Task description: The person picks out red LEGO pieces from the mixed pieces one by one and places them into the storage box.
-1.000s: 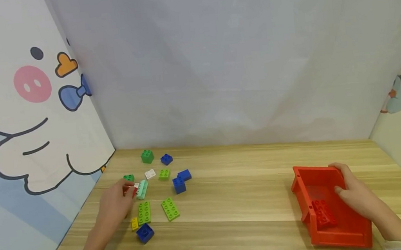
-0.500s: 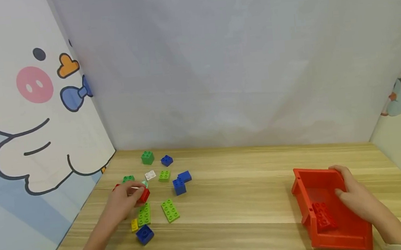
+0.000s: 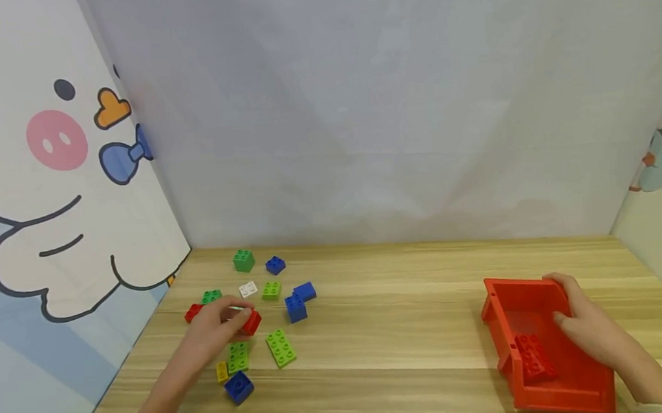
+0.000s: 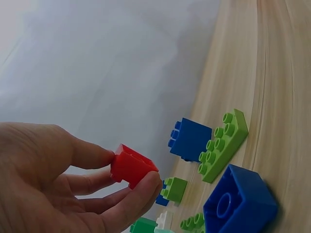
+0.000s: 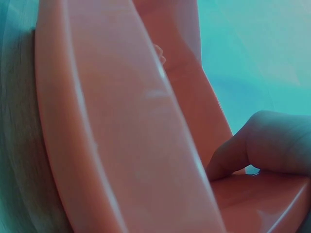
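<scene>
My left hand (image 3: 215, 327) pinches a red toy brick (image 4: 133, 166) between thumb and fingers, above the scattered bricks on the left of the table. In the left wrist view the brick's hollow underside shows. Another red brick (image 3: 193, 312) lies just left of the hand, beside a green brick (image 3: 211, 296). A mint brick is mostly hidden behind the hand. On the right, my right hand (image 3: 594, 328) grips the right wall of a red bin (image 3: 568, 396), thumb inside it. Red bricks (image 3: 533, 358) lie in the bin. The right wrist view shows the thumb (image 5: 233, 155) over the bin wall.
Lime plates (image 3: 281, 348), a yellow brick (image 3: 222, 372) and an upturned blue brick (image 3: 239, 388) lie near the left forearm. Farther back are blue bricks (image 3: 295, 308), a white brick (image 3: 248, 289) and a dark green block (image 3: 244, 260). A pale curtain (image 3: 393, 111) hangs behind the table.
The left hand has lifted the red brick and moved right with it, uncovering another red brick on its left. The right hand and bin have stayed put.
</scene>
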Demonstrator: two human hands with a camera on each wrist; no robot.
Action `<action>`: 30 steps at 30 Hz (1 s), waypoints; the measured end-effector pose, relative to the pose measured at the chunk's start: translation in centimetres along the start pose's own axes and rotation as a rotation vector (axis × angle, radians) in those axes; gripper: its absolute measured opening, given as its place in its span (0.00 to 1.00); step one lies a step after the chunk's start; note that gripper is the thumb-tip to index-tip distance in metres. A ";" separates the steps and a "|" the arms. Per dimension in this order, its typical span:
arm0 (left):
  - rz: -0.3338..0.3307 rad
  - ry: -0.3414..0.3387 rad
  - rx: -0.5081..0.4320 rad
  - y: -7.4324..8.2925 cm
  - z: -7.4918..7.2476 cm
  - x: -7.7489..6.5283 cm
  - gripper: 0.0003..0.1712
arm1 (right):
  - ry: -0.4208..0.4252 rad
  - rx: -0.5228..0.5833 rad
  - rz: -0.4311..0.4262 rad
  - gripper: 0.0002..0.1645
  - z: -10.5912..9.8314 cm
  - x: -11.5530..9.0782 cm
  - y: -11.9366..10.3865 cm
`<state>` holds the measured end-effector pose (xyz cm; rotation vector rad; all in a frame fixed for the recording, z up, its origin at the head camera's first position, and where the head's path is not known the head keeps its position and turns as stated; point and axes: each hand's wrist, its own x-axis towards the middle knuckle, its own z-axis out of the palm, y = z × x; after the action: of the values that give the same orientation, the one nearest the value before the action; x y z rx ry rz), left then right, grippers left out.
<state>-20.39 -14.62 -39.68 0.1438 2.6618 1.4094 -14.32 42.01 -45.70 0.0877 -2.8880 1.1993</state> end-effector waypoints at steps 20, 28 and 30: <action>0.124 -0.031 0.110 1.1 2.6 0.0 0.10 | 0.002 0.000 -0.027 0.36 0.0 0.1 0.3; 0.138 -0.030 0.131 1.1 3.5 0.2 0.11 | 0.007 0.000 -0.037 0.36 0.0 0.1 0.2; 0.140 -0.033 0.133 1.4 3.7 0.3 0.11 | 0.004 -0.001 -0.035 0.36 0.0 0.1 0.2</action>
<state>-20.09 -10.77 -40.64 0.3702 2.7652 1.2529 -14.44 42.12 -45.87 0.1352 -2.8708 1.1915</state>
